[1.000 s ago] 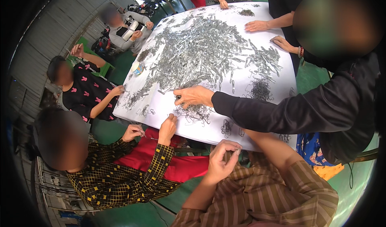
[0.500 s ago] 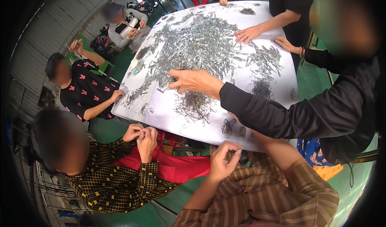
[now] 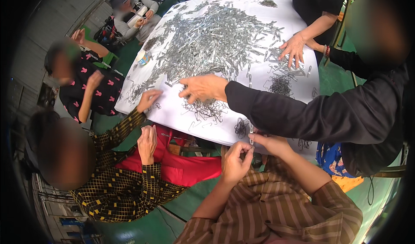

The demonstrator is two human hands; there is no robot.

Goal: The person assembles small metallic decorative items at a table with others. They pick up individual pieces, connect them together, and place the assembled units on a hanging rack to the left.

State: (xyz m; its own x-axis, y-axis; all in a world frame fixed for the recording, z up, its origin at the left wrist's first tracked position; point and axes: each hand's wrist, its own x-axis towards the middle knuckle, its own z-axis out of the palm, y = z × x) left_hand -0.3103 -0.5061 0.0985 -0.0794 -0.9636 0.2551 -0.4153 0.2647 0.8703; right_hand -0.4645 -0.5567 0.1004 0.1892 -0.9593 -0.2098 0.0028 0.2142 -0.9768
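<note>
Close to the near edge of the white-covered table (image 3: 216,134), my two hands come together over my striped shirt. My left hand (image 3: 236,163) is closed in a pinch at the lower end of a narrow silver metal piece (image 3: 251,137). The thumb and fingers of my right hand (image 3: 276,146) close on the same piece a little higher up. Whether a wire is also in my left fingertips is too small to tell. Just beyond my hands lies a small bunch of dark bent wire hooks (image 3: 241,128).
A co-worker's black sleeve (image 3: 285,114) crosses above my right hand, its hand over a wire-hook pile (image 3: 205,110). A large heap of silver metal pieces (image 3: 207,41) covers the table's middle. A paper cup (image 3: 142,58) stands at the left; another co-worker (image 3: 129,188) sits close on my left.
My right hand has drawn back from the table to my left hand, bringing the metal piece. The left co-worker's hand has reached to the table; a far hand has shifted right.
</note>
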